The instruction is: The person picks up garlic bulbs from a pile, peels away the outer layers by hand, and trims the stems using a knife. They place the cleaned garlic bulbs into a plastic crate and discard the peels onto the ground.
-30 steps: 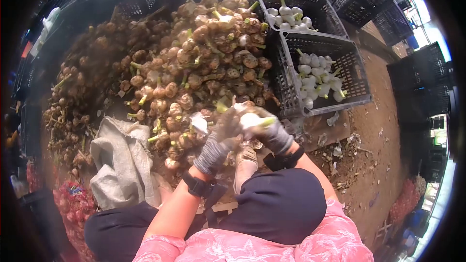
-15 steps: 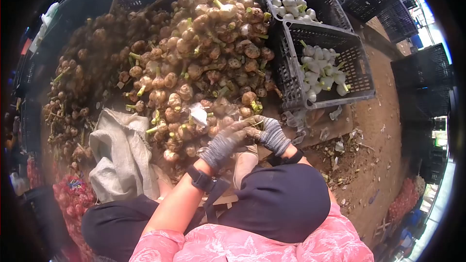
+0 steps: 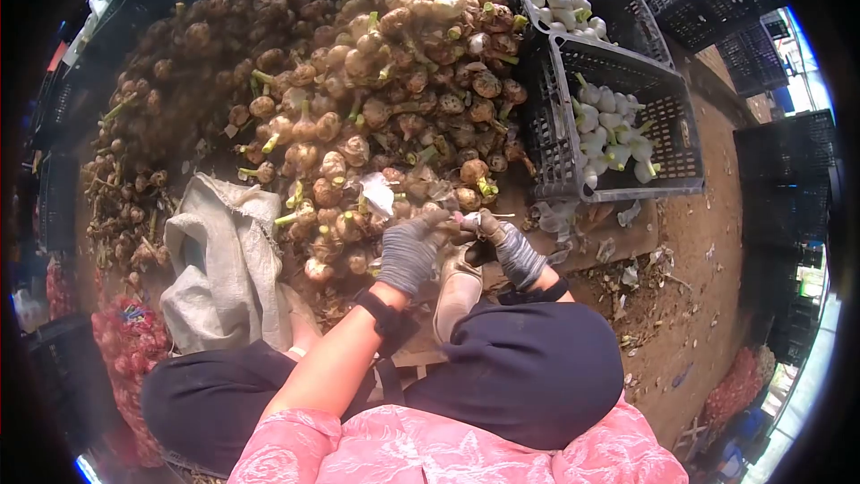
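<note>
My left hand, in a grey knit glove, has its fingers closed near my right hand, gloved the same way. Between the fingertips shows a small pinkish bit, and a thin pale strand sticks out on the right; what they belong to I cannot make out. Just beyond my hands lies a big heap of garlic bulbs, dirty brown with cut green stems. A white papery skin rests on the near side of the heap. Below my hands is a beige shoe.
A black crate at the right holds clean white garlic bulbs; another crate behind it holds more. A beige sack lies at left by a red net bag. Peeled skins litter the ground at right.
The view has shifted a little, so the heap and crates sit slightly further right. My hands remain close together; the pinkish bit and pale strand now show between and beside my fingers.
</note>
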A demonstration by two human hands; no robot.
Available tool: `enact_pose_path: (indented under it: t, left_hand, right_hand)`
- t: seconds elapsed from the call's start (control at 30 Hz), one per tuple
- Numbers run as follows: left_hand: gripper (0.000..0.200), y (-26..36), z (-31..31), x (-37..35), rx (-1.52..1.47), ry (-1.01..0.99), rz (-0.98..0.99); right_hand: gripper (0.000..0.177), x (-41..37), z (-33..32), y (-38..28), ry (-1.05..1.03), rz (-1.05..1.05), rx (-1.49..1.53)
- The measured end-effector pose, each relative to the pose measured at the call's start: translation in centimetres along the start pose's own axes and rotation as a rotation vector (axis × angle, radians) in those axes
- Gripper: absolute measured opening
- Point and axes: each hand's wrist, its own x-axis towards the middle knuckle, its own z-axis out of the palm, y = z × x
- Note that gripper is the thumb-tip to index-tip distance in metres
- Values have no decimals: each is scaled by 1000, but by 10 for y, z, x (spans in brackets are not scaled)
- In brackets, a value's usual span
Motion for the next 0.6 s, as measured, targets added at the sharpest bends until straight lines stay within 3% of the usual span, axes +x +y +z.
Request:
enact_pose_path:
  t: [0.07, 0.13, 0.2, 0.23, 0.27, 0.3, 0.33, 0.37, 0.4, 0.47, 0.5, 0.53, 0.57, 0.6]
  left_hand:
    - [22, -6, 2, 2, 18, 38, -35]
    - [21, -4, 10, 2, -166, 23, -230]
    - [21, -1, 9, 2, -52, 99, -223]
    - [21, -15, 8, 6, -247, 99, -277]
    - [22, -18, 5, 9, -441, 104, -324]
    - [19, -22, 5, 9, -462, 14, -282]
    - [18, -32, 14, 13, -228, -99, -326]
    - [19, -20, 25, 4, -186, -254, -208]
    - [21, -7, 31, -6, -142, -409, -88]
    - [27, 4, 24, -6, -195, -533, -175]
    - [32, 13, 17, -5, -185, -528, -415]
    - [35, -24, 14, -1, 62, -433, -47]
    - [32, -22, 3, 3, 144, -279, -143]
    - [30, -20, -10, 11, 228, -130, -238]
  right_hand:
    - [38, 11, -10, 17, 157, -303, -452]
    - [32, 6, -6, 13, 276, -294, -236]
    - [36, 2, -8, -4, 356, -524, -218]
    - [54, 3, -18, 3, 437, -570, -109]
    - [54, 0, -11, 3, 427, -572, -114]
    - [63, -3, -1, 6, 341, -673, -403]
    - [74, -4, 7, 8, 249, -763, -687]
    - [73, -2, 7, 8, 96, -696, -890]
    - [59, -2, -5, 12, -21, -705, -1058]
    - [44, -5, -17, 15, 58, -560, -1055]
    - [42, -9, -30, 18, 129, -457, -1183]
    - [40, -11, -48, 25, 203, -352, -1308]
    - [34, -8, -50, 23, 88, -235, -1548]
    - [31, -13, -54, 17, -132, 207, -1942]
